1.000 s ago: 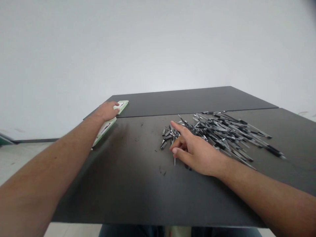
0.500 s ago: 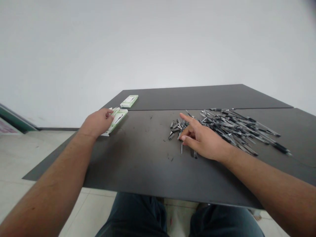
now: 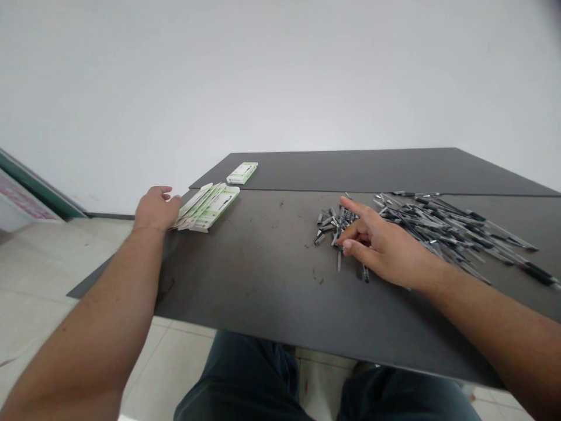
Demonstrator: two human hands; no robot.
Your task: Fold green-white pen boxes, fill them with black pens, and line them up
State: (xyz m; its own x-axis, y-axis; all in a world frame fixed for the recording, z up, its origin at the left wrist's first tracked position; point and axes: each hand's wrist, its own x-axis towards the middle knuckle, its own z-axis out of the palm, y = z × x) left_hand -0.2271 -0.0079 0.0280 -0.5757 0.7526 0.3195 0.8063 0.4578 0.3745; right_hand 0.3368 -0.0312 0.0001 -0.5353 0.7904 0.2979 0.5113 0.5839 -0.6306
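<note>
One green-white carton (image 3: pixel 242 173), several fanned cartons (image 3: pixel 219 206) left, many black-and-clear pens (image 3: pixel 442 227) right; left hand (image 3: pixel 155 209), right hand (image 3: pixel 382 242): grip unclear.

We can read no text, number or sign here. The fanned green-and-white packets (image 3: pixel 218 206) carry dark marks on their pale fronts, too small for us to make out, as does the single packet (image 3: pixel 242 173) beyond them. On the panel (image 3: pixel 25 196) at far left we see reddish marks, perhaps lettering, but too blurred to read.
</note>
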